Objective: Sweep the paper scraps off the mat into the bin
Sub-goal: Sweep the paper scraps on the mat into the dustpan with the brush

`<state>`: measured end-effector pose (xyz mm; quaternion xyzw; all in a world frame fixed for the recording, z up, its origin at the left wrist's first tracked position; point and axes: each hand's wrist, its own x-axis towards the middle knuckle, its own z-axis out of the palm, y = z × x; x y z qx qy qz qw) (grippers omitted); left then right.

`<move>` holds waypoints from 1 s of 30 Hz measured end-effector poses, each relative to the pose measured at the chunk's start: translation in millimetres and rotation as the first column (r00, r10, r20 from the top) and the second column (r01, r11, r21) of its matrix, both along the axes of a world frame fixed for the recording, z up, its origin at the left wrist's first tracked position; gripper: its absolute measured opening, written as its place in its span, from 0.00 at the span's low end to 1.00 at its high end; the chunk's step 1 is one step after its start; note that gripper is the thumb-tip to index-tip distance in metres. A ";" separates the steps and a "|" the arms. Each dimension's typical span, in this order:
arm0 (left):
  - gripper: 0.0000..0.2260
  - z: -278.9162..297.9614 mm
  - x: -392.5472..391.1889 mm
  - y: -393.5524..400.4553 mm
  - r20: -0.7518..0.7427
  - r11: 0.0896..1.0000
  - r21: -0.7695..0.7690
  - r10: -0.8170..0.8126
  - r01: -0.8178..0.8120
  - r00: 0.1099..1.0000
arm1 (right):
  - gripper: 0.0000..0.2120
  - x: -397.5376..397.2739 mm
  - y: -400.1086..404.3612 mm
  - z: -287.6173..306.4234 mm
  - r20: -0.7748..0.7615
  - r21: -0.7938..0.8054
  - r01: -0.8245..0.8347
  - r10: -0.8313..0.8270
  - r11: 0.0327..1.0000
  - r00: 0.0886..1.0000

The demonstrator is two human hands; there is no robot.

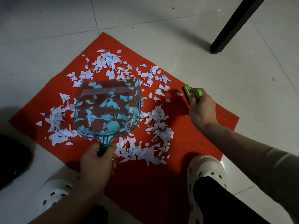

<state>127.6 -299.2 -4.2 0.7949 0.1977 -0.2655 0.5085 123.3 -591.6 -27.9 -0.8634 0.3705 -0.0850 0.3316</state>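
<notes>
- Nearest the camera, two white clogs stand on or at the near edge of the red mat, the right one clearly on it; a shifted foot could drag or wrinkle the mat and scatter the heap lying just beyond the toes
- Just beyond them, the left hand has its fingers wrapped round the handle of a clear teal dustpan; whether the pan's far lip touches the mat I cannot tell, and any gap there would likely let scraps slide underneath instead of in
- At mid-mat, the paper scraps lie all round the pan, left, right, near and far, and more show through its clear bottom; whether those sit in the pan or under it is unclear, and light pieces like these may flutter off with a fast stroke or a tilted pan
- Right of the pan, the right hand grips a small green brush at the mat's right edge, outside most of the litter; a stroke started too hard from there could flick the nearest scraps past the pan or onto the tiles
- Farther off, a dense patch sits near the far corner of the mat, easy to push over that edge
- Beyond the mat, a dark table leg stands on the floor; no bin is in view, so the loaded pan must be carried somewhere unseen, and spills on the way seem the main risk
</notes>
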 end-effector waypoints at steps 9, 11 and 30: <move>0.09 -4.0 -0.2 3.5 -0.009 0.999 0.001 0.043 -0.043 0.999 | 0.13 11.1 6.0 -5.6 -0.079 0.040 -0.123 0.126 0.992 0.989; 0.09 -4.7 -0.1 3.4 -0.012 0.999 0.003 0.043 -0.043 0.999 | 0.13 7.4 16.3 3.9 -0.040 0.073 -0.172 0.176 0.982 0.984; 0.09 -5.4 1.0 5.2 0.019 0.999 0.028 0.019 -0.020 1.000 | 0.13 7.9 30.4 -3.1 0.071 -0.013 -0.331 0.331 0.943 0.941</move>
